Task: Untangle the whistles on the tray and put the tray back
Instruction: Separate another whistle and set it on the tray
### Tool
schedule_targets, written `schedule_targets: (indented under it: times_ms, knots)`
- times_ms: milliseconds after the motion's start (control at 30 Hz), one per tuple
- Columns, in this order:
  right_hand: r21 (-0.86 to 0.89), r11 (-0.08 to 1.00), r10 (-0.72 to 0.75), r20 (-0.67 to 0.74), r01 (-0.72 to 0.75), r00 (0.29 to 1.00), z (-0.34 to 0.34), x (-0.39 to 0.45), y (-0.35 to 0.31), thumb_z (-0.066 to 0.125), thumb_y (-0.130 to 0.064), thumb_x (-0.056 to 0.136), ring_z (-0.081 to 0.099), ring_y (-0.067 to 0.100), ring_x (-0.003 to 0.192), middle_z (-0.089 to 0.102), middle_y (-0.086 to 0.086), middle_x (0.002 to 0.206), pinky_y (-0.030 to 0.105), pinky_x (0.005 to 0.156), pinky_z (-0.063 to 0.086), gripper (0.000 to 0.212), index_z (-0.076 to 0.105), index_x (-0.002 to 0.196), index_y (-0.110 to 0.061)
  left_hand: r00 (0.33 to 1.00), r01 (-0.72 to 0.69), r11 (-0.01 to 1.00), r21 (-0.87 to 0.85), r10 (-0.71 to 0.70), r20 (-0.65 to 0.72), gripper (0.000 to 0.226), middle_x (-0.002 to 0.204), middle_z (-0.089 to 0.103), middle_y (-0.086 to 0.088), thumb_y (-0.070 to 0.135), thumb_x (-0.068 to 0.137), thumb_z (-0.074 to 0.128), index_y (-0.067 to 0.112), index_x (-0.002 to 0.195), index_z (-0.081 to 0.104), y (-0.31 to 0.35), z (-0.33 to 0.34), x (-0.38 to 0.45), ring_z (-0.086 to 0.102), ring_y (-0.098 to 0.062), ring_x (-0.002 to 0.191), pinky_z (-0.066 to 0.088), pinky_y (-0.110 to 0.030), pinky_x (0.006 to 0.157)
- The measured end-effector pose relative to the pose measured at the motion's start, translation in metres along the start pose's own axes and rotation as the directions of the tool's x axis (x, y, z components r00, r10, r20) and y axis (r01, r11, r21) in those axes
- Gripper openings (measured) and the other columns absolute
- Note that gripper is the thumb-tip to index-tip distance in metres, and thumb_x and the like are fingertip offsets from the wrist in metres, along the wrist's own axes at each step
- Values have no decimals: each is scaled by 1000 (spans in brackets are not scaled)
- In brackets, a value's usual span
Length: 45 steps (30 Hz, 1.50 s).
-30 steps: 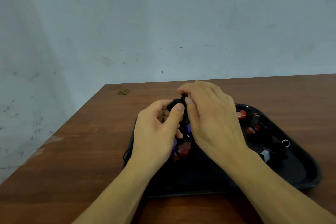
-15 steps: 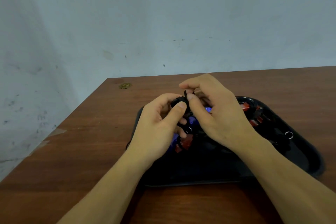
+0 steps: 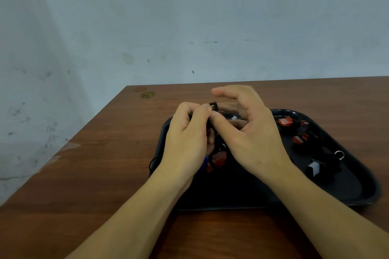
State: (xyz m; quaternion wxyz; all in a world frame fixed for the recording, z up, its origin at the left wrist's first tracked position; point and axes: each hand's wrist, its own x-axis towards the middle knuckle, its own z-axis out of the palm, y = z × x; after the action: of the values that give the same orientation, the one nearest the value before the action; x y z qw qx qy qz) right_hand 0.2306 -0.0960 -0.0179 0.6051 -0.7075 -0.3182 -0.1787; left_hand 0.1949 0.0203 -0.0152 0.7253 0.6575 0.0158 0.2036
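A black tray (image 3: 362, 191) lies on the brown table and holds several whistles on black cords. My left hand (image 3: 187, 141) hovers over the tray's left part and grips a black cord bundle (image 3: 213, 107) between thumb and curled fingers. A red whistle (image 3: 219, 159) and a bit of a blue one (image 3: 203, 164) hang below it. My right hand (image 3: 250, 132) is beside it, fingers spread and lifted, thumb tip touching the cord by my left fingers. More red whistles (image 3: 285, 121) and a black-and-white whistle (image 3: 314, 169) with a metal ring (image 3: 339, 154) lie to the right.
The wooden table (image 3: 94, 174) ends at a pale blue wall behind and drops off on the left. A small round brassy mark (image 3: 147, 94) sits near the far left corner. A loop of black cord (image 3: 153, 164) hangs over the tray's left rim.
My right hand has let go of the cord bundle and opened its fingers upward. My left hand keeps its grip. The view has tilted down slightly.
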Motion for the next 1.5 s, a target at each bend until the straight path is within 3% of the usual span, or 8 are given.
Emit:
schedule_targets:
  times_ms: [133, 300, 567, 800, 1067, 1233, 1367, 1500]
  knots:
    - [50, 989, 142, 3, -142, 990, 1, 1, 1, 72, -17, 90, 71, 11, 83, 73, -7, 89, 28, 72, 59, 15, 68, 99, -29, 999, 2, 1000, 12, -2, -43, 27, 60, 48, -11, 21, 100, 49, -5, 100, 52, -1, 1, 0, 44, -20, 54, 35, -32, 48]
    - [205, 955, 215, 25, -215, 976, -1, 2, 1, 70, -10, 92, 72, 14, 82, 76, -1, 89, 23, 63, 57, 15, 74, 95, -24, 999, -14, 1000, 9, 14, -52, 25, 59, 48, -12, 20, 101, 48, -5, 102, 53, -2, 2, 1, 41, -22, 55, 34, -32, 45]
    - [-9, 982, 186, -120, -188, 975, 1, 1, -1, 70, -15, 88, 71, 8, 75, 75, -12, 78, 28, 69, 61, 14, 76, 86, -27, 997, -56, 992, 113, 60, -38, 22, 62, 49, -12, 24, 101, 48, 5, 92, 50, -6, 4, -1, 42, -18, 48, 36, -33, 47]
    - [299, 825, 485, 57, -479, 872, -2, 6, 2, 66, -4, 91, 64, 6, 67, 72, 2, 73, 25, 61, 58, 16, 79, 86, -12, 997, -78, 991, 112, 77, 14, 28, 64, 44, -14, 21, 102, 43, -6, 92, 48, -5, 4, -2, 40, -18, 51, 32, -28, 43]
    - [270, 900, 345, 35, -342, 938, 0, 4, 4, 68, -4, 91, 60, 3, 60, 69, -2, 70, 19, 56, 51, 7, 70, 93, -10, 1000, 24, 993, -112, -25, -14, 19, 55, 42, -8, 9, 101, 36, 8, 98, 54, 1, 5, -3, 37, -17, 48, 22, -30, 44]
    - [240, 914, 302, 132, -326, 944, 1, 1, 3, 58, -4, 97, 64, 15, 59, 70, 11, 71, 27, 61, 55, 19, 74, 88, -8, 999, 43, 995, -89, -45, -23, 19, 55, 40, -6, 10, 100, 33, 13, 94, 51, 0, 7, -2, 35, -17, 47, 20, -30, 44]
    - [266, 911, 267, 204, -316, 942, 2, -1, 0, 55, -8, 99, 65, 18, 61, 68, 15, 73, 24, 62, 54, 21, 74, 90, -5, 998, 45, 997, -62, -48, -51, 17, 58, 38, -4, 15, 100, 31, 20, 89, 43, 0, 4, -2, 34, -16, 48, 22, -30, 43]
    - [233, 923, 252, 236, -307, 938, 1, -2, 0, 64, -19, 96, 68, 14, 61, 71, 5, 73, 18, 59, 53, 18, 73, 92, -4, 994, 87, 996, -25, -88, -71, 14, 69, 48, -7, 21, 102, 37, 25, 89, 39, -1, 4, -2, 42, -12, 46, 28, -30, 43]
